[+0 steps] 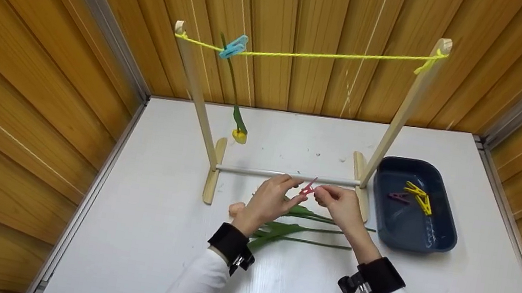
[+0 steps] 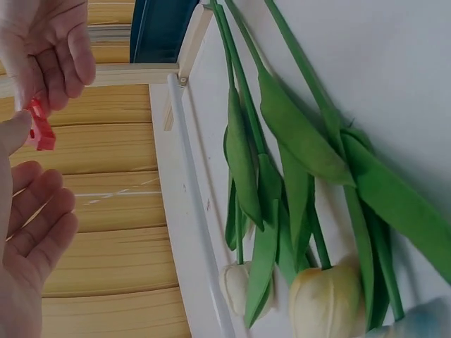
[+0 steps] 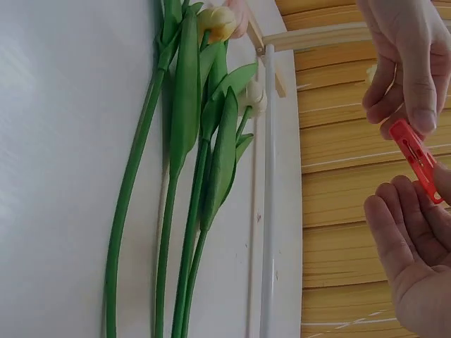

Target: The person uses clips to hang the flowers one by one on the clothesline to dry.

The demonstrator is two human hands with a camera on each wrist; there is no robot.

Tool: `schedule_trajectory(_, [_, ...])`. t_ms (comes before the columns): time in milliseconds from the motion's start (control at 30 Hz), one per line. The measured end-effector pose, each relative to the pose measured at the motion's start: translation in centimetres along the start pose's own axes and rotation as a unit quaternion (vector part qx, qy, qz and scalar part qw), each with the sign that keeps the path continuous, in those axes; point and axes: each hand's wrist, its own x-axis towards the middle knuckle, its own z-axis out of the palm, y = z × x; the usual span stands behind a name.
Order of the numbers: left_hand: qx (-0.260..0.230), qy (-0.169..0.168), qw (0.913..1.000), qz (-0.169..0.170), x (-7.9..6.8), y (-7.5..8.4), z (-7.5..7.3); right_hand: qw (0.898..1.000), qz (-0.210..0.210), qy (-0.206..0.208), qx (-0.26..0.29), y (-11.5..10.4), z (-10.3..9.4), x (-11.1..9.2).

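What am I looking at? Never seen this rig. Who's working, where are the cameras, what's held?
No robot here: the grip is a person's bare left hand and right hand. The wide picture looks down from a head camera; the other two, turned sideways, come from the wrist cameras. Both hands hold a red peg between them. Tulips lie on the table, and to the right a tub holds two yellow pegs and a purple peg. Behind stands a wooden frame with a yellow cord; a blue peg hangs one yellow tulip from it, bloom down.
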Motion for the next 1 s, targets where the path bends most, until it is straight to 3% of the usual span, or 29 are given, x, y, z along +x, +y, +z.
schedule_trajectory(233, [0.014, 0.034, 0.9993, 0.0, -0.2, 0.2, 1.0, 0.993, 0.07, 0.013, 0.094, -0.2, 0.2, -0.1])
schedule_trajectory(400, [0.01, 0.052, 0.9986, -0.003, 0.0, 0.4, 1.4, 0.988, 0.091, 0.011, 0.123, -0.4, 0.5, -0.3])
schedule_trajectory(567, [0.019, 0.048, 0.9986, -0.002, -0.1, 0.4, 1.3, 0.987, 0.097, 0.001, 0.126, -0.2, 0.5, -0.3])
schedule_trajectory(700, [0.027, 0.032, 0.9991, -0.003, -0.3, 0.3, 1.0, 0.995, 0.069, -0.018, 0.067, 0.2, 0.2, -0.3])
schedule_trajectory(800, [0.028, 0.017, 0.9995, -0.001, -0.2, 0.2, 0.5, 0.999, 0.023, -0.022, -0.025, 0.3, -0.3, -0.3])
schedule_trajectory(900, [0.033, 0.002, 0.9994, 0.007, -0.1, 0.2, 0.0, 0.994, -0.029, -0.027, -0.101, 0.1, -0.9, -0.3])
schedule_trajectory(1000, [0.043, -0.014, 0.9988, 0.018, -0.1, 0.1, -0.4, 0.987, -0.078, -0.041, -0.135, -0.3, -1.4, -0.3])
